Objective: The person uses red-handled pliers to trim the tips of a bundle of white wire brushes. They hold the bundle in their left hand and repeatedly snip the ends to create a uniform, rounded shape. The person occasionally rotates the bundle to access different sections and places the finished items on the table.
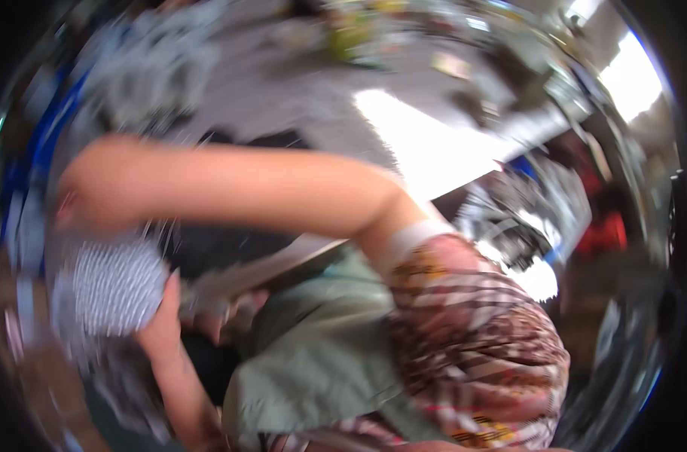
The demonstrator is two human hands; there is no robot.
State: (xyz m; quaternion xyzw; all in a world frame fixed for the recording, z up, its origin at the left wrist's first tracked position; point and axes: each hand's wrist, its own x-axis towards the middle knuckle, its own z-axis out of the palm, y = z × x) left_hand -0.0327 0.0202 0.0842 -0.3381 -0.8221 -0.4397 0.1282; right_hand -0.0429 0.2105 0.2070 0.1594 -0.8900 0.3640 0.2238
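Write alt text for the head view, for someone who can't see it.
Blurred fisheye view: the person's right arm crosses the frame, its right hand reaching left above a black-and-white striped cloth. The left hand touches that cloth's edge; whether either grip is closed is unclear. A pale green garment and a patterned sleeve fill the lower right.

Your grey tabletop (283, 98) is pretty blurry up top, with crumpled grey fabric (144, 71) and some yellow-green clutter (351, 34) lying on it.

The blurred right forearm (238, 188) crosses above the striped grey-and-white cloth (114, 286). The left hand (163, 324) touches that cloth's right edge. The pale green fabric (321, 354) lies right of it.
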